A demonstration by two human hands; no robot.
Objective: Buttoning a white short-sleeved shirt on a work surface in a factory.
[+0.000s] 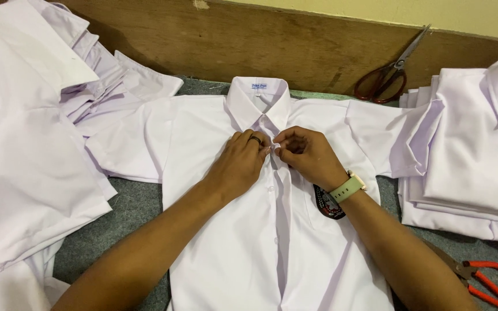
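Both your left hand [242, 161] and right hand [306, 154] pinch the shirt [272, 242] placket; the cloth is likely light, limp: grip near the button.

White collared shirt [231, 230] lies flat, front up.

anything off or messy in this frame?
Mostly tidy. Both hands pinch the shirt placket below the collar. The left pile is loose and slumped, unlike the folded stack at right. No visible damage.
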